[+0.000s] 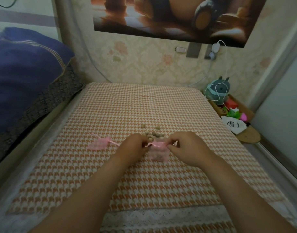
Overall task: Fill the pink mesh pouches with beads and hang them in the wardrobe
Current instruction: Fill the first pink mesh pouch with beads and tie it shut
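A pink mesh pouch (pixel 158 151) hangs between my two hands above the orange houndstooth cloth (pixel 121 108). My left hand (pixel 133 146) pinches its pink ribbon on the left side of the neck. My right hand (pixel 186 147) pinches the ribbon on the right side. The pouch neck looks gathered, and small dark shapes show faintly through the mesh. A second pink mesh pouch (pixel 100 143) lies flat on the cloth to the left, ribbon trailing. Several tan beads (pixel 152 132) lie loose on the cloth just beyond my hands.
A blue quilt (pixel 21 78) is piled on the bed at left. At the right edge stands a wooden tray (pixel 241 105) with a grey plush toy (pixel 218 91), green and red items and a white bag (pixel 233 125). White charger cables hang from the wall.
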Motion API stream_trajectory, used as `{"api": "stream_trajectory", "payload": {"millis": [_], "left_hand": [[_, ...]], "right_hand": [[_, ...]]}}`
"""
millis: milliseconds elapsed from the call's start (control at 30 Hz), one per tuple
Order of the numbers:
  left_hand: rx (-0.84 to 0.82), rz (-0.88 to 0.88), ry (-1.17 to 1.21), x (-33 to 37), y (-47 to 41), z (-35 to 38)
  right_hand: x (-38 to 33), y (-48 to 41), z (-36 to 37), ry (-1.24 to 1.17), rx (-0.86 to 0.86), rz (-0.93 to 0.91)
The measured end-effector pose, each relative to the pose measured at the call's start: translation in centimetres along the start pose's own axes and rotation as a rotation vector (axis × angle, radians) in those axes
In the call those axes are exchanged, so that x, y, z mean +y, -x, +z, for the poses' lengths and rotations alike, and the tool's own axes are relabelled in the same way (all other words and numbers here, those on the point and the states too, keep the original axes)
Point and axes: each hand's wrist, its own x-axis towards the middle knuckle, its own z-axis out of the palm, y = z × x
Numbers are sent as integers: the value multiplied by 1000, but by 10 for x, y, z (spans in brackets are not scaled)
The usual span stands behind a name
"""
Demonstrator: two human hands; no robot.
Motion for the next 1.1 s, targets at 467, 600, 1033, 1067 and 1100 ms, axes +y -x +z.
{"api": "stream_trajectory", "payload": {"millis": [467, 600, 1033, 1067, 1100], "left_hand": [[184, 60, 399, 40, 2, -35], [45, 46, 285, 35, 4, -29], [154, -115, 186, 2, -8, -45], [168, -131, 158, -5, -9, -43], [172, -144, 133, -11, -9, -41]], "right_hand": [[-2, -3, 1, 4, -8, -5], [-5, -3, 2, -11, -1, 8], [-8, -11, 5, -36, 23, -19], [-8, -13, 6, -42, 24, -20], [-9, -15, 7, -48, 25, -20]]}}
